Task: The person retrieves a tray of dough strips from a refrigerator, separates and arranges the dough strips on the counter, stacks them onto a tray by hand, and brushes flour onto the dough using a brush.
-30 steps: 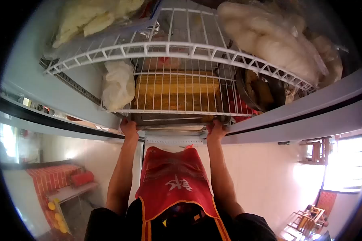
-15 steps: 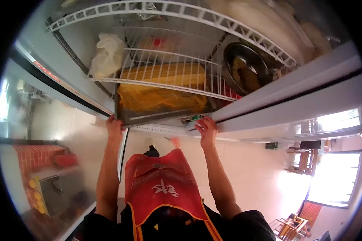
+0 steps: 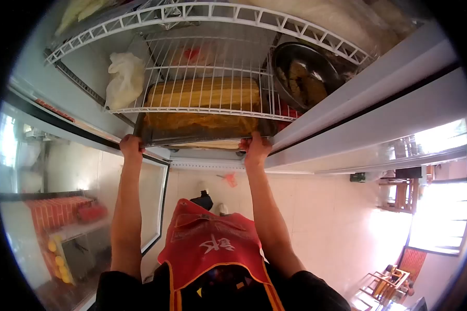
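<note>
A dark metal tray [image 3: 192, 140] with yellow-orange food [image 3: 200, 123] under plastic sits inside an open refrigerator, below a white wire shelf [image 3: 192, 110]. At the tray's front left corner, my left hand [image 3: 132, 146] has its fingers wrapped round the rim. My right hand [image 3: 256, 149] grips the front edge near the right corner, fingers closed. The undersides of both hands' grips are hidden. Much of the food shows only through the shelf wires.
A white plastic bag [image 3: 124, 80] and a metal bowl [image 3: 307, 78] with brown food rest on the wire shelf. Another curved shelf edge [image 3: 213, 9] is above. A glass door [image 3: 78, 207] stands open at left; a white door frame [image 3: 368, 98] runs along the right.
My right hand has moved from beside the tray onto its front edge and closed there. The tray's front edge now looks straighter and farther in, with both hands on it.
</note>
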Motion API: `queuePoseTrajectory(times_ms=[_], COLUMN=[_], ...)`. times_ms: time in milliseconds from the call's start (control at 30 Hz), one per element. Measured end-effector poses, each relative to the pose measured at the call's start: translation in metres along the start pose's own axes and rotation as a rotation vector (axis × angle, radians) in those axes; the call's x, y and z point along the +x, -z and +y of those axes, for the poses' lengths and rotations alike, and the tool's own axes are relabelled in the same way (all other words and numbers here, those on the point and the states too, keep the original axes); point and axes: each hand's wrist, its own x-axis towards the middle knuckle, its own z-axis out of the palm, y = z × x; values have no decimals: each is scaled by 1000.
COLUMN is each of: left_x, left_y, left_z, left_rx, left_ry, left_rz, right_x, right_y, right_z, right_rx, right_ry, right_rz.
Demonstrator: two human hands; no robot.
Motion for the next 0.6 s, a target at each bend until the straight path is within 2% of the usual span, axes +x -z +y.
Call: queuePoseTrajectory(times_ms=[133,200,300,333,433,467,500,600], left_x=[-18,-42,-63,-45,33,48,43,-34], left_y=[-13,-25,-39,-33,1,6,7,-3], left_z=[8,19,29,13,-55,-66,-61,-27], left_rx=[-70,-187,-239,-234,-140,-43,-18,-138], left_ry=[-50,16,-55,-46,-238,-319,-338,-185], left_rz=[74,313,383,369,156,174,211,334], right_x=[-19,-29,-34,-36,-59,-63,-73,-82], right_y=[-17,-21,-30,-31,-30,-19,-9,40], right_z=[-4,-7,-4,-1,7,23,33,59], right_rx=[-20,-1,70,124,43,15,47,53], right_ry=[60,69,92,107,38,-4,-38,-101], right_rz=[15,9,-1,2,154,156,191,172])
